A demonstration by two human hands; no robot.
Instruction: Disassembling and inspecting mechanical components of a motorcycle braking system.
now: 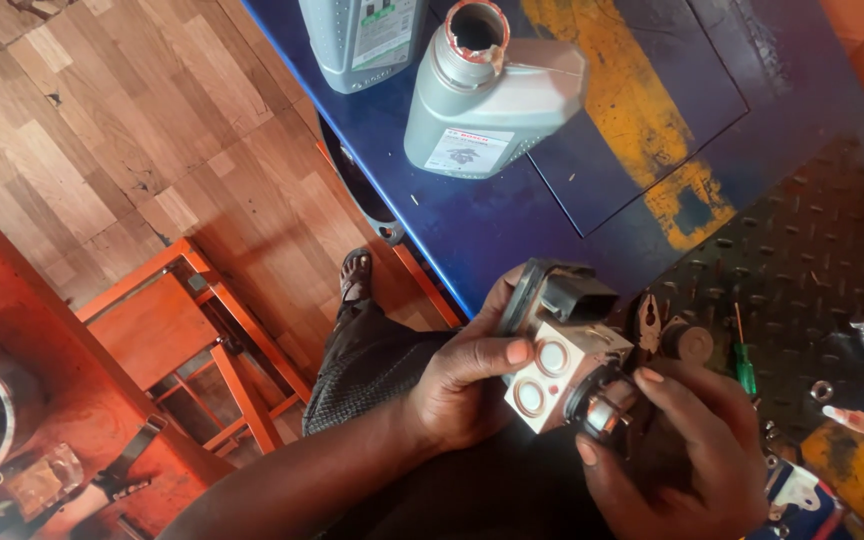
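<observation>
My left hand [462, 385] grips a small metal valve block [564, 372] with two round ports and a black plastic connector housing [562, 292] on top. The thumb lies across one port. My right hand [677, 445] holds the block's lower right side, fingers curled around a round black fitting [600, 405]. Both hands hold the part just above the near edge of a blue metal table [482, 225].
Two grey oil bottles [487, 95] stand at the table's back, one uncapped. A green-handled screwdriver [744, 365], pliers [650, 322], a black round cap [690, 342] and small washers lie on the dark tread plate at right. An orange wooden stool [177, 320] stands on the floor at left.
</observation>
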